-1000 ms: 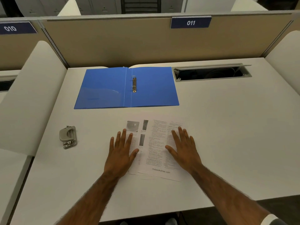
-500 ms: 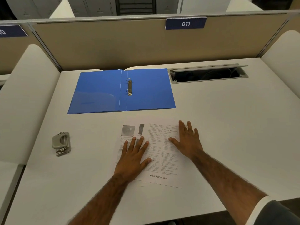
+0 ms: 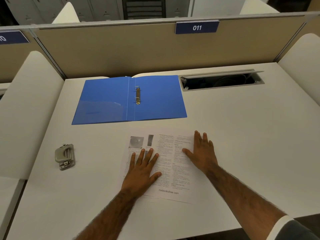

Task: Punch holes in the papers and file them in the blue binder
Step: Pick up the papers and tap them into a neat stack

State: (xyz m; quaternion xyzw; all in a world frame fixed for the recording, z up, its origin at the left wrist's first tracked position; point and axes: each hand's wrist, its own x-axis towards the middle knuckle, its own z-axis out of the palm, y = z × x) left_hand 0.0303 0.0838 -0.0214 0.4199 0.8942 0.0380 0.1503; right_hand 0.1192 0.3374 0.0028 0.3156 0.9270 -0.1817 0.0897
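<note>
Both hands lie flat with fingers spread on the papers at lower centre of the table: left hand on the left half, right hand at the right edge. The open blue binder sits above them, the hole punch at far left.

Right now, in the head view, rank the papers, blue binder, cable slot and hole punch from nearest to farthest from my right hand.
1. papers: under the right hand, touching.
2. blue binder: ahead, to the left.
3. cable slot: farther ahead, slightly right.
4. hole punch: far left.
</note>
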